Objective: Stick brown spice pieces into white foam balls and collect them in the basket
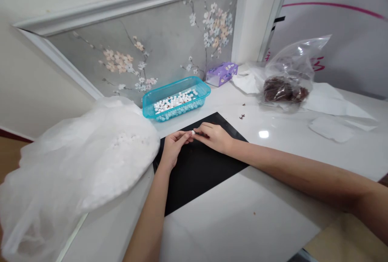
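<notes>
Both hands meet over a black mat (200, 173) on the white counter. My left hand (174, 145) pinches a small white ball (193, 132) at its fingertips. My right hand (214, 136) is closed, its fingertips pressed against the same ball, with a thin dark piece that I cannot make out held at it. A turquoise basket (176, 97) with several white balls, some showing dark spots, stands just beyond the mat.
A large white plastic bag (81, 165) of white balls bulges at the left. At the back right lie a clear bag of dark brown pieces (285, 86), white paper sheets (330, 102) and a purple tissue box (222, 73). Dark crumbs (241, 116) dot the counter (273, 197).
</notes>
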Demonstrator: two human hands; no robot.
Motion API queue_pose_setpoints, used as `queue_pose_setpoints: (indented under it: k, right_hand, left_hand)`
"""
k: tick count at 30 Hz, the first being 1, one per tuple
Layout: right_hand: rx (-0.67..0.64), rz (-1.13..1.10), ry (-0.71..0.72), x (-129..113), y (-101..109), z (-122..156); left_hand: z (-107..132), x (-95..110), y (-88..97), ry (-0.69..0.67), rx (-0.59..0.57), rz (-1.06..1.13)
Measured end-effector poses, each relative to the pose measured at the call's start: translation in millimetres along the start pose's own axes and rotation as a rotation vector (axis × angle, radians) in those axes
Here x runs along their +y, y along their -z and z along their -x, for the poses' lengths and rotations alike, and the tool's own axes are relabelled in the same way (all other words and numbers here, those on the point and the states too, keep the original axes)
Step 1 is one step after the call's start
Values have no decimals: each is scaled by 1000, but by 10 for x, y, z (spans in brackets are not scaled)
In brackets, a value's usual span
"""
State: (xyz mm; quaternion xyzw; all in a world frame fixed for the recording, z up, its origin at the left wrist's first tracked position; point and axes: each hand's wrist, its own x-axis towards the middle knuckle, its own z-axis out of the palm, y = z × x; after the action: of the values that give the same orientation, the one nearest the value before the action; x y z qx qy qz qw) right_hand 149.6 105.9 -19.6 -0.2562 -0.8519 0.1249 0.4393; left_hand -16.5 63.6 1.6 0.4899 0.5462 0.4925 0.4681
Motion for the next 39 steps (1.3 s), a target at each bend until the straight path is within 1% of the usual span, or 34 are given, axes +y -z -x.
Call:
queue_pose_setpoints:
  k: [9,15,18,23,28,36,39]
  right_hand:
    - [-21,155,95,20,-37,5]
    - [-38,151,118,25,-29,3]
    - [-10,97,93,13,-13,-5]
    - [35,-39,-58,-38,27,-38]
    - [14,-84,-162,-53,48,-57]
    - [-13,-100,-64,-29,45,-43]
    - [-31,-93,-59,-36,47,-42]
  left_hand:
    - [7,4,-11,-6,-11,-32]
    - [8,4,-8,-8,-26,-36]
    - [7,8,-8,-6,-24,-25]
    - [2,20,-17,-2,-15,1]
    - [-7,14,-22,4,6,22]
    - [-7,9,-13,9,-7,26]
    - [-7,8,-13,11,-1,32]
